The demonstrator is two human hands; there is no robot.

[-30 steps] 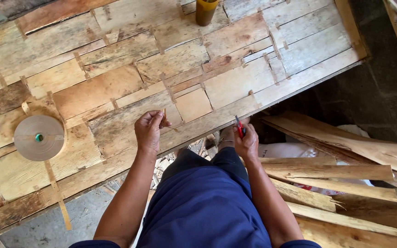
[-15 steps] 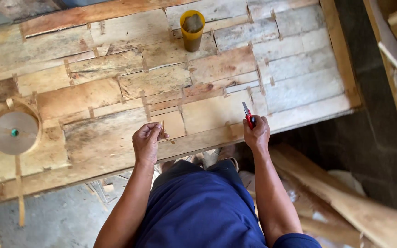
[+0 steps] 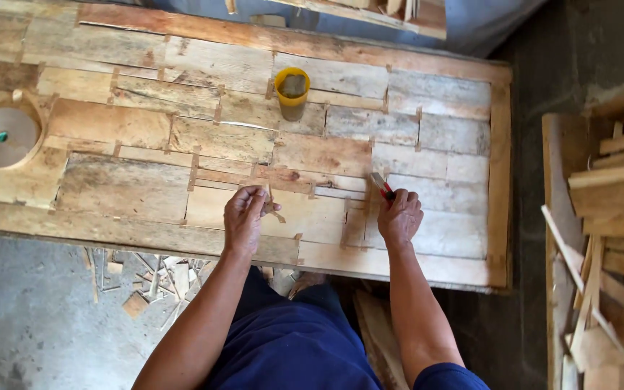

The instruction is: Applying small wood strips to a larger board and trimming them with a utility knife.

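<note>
Spanning most of the view, the counter [image 3: 427, 271] carries a patchwork sheet of thin wood veneer pieces [image 3: 124, 188] joined edge to edge by short strips of brown tape. A stack of loose wood offcuts [image 3: 608, 209] lies well apart, beyond the counter's right edge. Wood scraps [image 3: 149, 278] litter the floor below the counter's near edge, toward the left. A roll of brown tape [image 3: 3, 136] lies flat near the left edge of the counter. A yellow cup [image 3: 292, 92] stands upright toward the far edge, near the middle.

The left hand [image 3: 243, 217] rests on the veneer close to the near edge, with its fingers [image 3: 260, 196] pinched closed on a small strip of tape [image 3: 274, 211] that lies against the wood. The right hand [image 3: 400, 217] rests just to the right, also near the near edge, with its fingers closed around a red-handled cutter [image 3: 382, 185]. The cutter's tip points toward the far edge and sits on or just above a veneer seam; which of the two cannot be told.
</note>
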